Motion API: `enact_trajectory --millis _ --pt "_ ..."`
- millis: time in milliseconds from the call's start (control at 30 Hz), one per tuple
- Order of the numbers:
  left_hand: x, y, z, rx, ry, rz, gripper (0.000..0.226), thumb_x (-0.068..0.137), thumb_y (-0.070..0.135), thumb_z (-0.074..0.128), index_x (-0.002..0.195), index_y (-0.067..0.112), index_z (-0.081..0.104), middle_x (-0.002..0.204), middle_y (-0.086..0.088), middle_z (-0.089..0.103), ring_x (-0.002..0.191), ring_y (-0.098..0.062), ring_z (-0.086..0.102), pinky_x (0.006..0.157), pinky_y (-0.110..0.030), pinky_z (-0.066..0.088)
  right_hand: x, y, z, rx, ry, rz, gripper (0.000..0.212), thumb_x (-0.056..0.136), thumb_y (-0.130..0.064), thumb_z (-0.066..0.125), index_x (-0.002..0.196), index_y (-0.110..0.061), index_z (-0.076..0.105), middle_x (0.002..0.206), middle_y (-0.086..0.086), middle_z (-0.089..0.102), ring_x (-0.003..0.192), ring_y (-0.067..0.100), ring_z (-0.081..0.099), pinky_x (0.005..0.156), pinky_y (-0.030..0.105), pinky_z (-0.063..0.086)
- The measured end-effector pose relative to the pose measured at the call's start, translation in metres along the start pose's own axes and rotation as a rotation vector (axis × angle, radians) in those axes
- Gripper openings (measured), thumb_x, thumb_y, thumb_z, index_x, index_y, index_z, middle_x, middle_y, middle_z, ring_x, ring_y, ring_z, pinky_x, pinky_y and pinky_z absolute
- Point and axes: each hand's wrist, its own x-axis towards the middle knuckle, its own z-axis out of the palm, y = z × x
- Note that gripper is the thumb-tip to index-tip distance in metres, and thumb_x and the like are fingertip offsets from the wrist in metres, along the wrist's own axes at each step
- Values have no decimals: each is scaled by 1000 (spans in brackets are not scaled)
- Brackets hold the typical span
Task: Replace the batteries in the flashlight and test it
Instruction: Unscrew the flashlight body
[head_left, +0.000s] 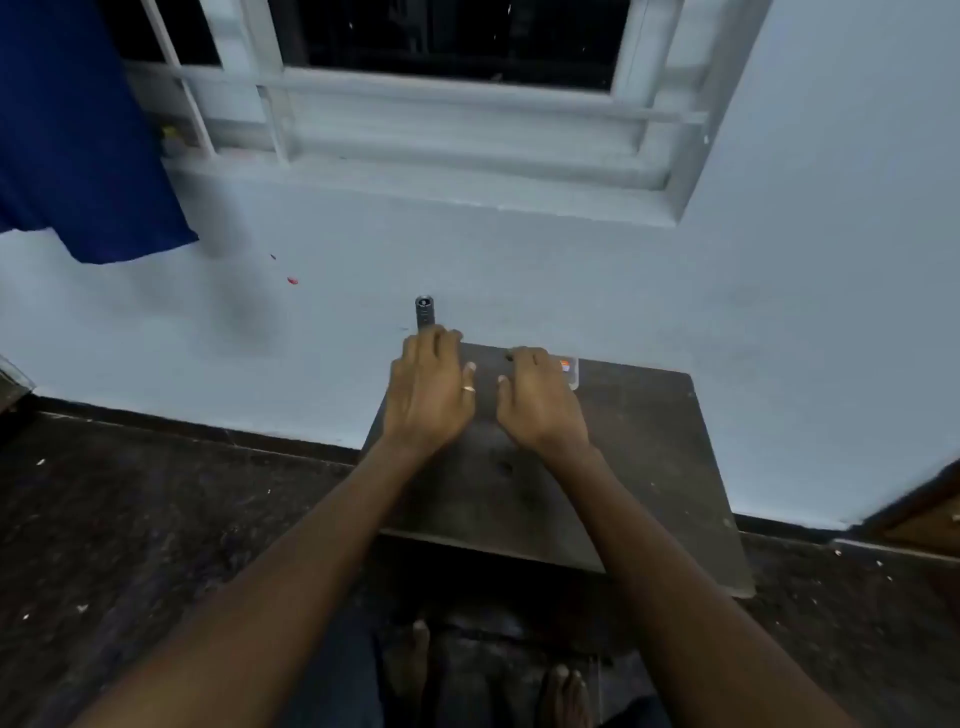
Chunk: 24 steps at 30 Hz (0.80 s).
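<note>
Two hands out and nothing swapped yet, I judge: my left hand (428, 400) meets the base of the flashlight (424, 310) standing at the far edge of the table (649, 467), my right hand (540, 410) covers the battery pack (571, 370), and whether either grips I cannot tell.

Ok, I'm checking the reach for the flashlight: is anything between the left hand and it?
Nothing visible. The left hand is right at the flashlight, its fingers covering the lower body at the far edge of the table. Whether they grip it cannot be told.
</note>
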Motion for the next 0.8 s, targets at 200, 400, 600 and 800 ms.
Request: enact_trajectory --millis 200,400,600,800 --pt "46 -40 33 -145 22 -283 56 91 24 57 139 2 40 142 -16 42 129 -34 41 98 -46 42 75 -24 35 236 -45 102 40 100 -21 51 135 -3 52 134 17 59 125 31 55 102 41 45" --pt "63 -65 56 -387 -52 -294 43 94 42 42 130 18 45 127 -1 57 120 -28 47 92 -50 47 118 -42 60 370 -125 67 46 103 -24 47 144 -4 42 141 15 55 129 29 52 103 36 40" --pt "59 -70 59 -430 -54 -249 45 91 36 48 133 21 42 128 1 56 119 -29 46 89 -53 49 123 -51 69 457 -103 107 32 100 -17 50 132 -13 54 116 8 70 107 25 65 92 38 52" --pt "48 -57 48 -481 -125 -159 48 90 21 42 136 35 44 127 9 58 122 -25 45 93 -52 47 99 -39 46 535 -25 298 12 101 -17 52 109 -10 56 93 0 63 79 7 59 63 15 46"
